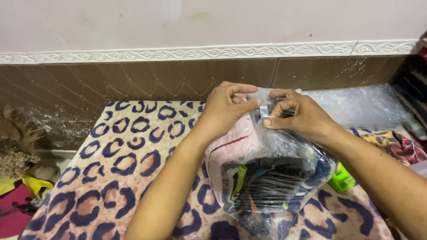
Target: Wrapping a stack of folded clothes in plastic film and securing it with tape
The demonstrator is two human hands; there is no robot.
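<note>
Hands (227,111) pinch clear bag (267,178) stuffed with folded clothes (258,182)

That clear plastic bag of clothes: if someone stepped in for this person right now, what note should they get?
Left hand: grip pinching the top of the clear plastic bag from the left.
Right hand: grip pinching the same bag mouth from the right, at a small strip that looks like tape.
The bag stands on the leopard-print cloth, packed with folded clothes, a pink piece uppermost.
Done: clothes are inside, and the mouth is gathered.
Left: whether the mouth is fully sealed cannot be told.
A green object lies beside the bag.
</note>
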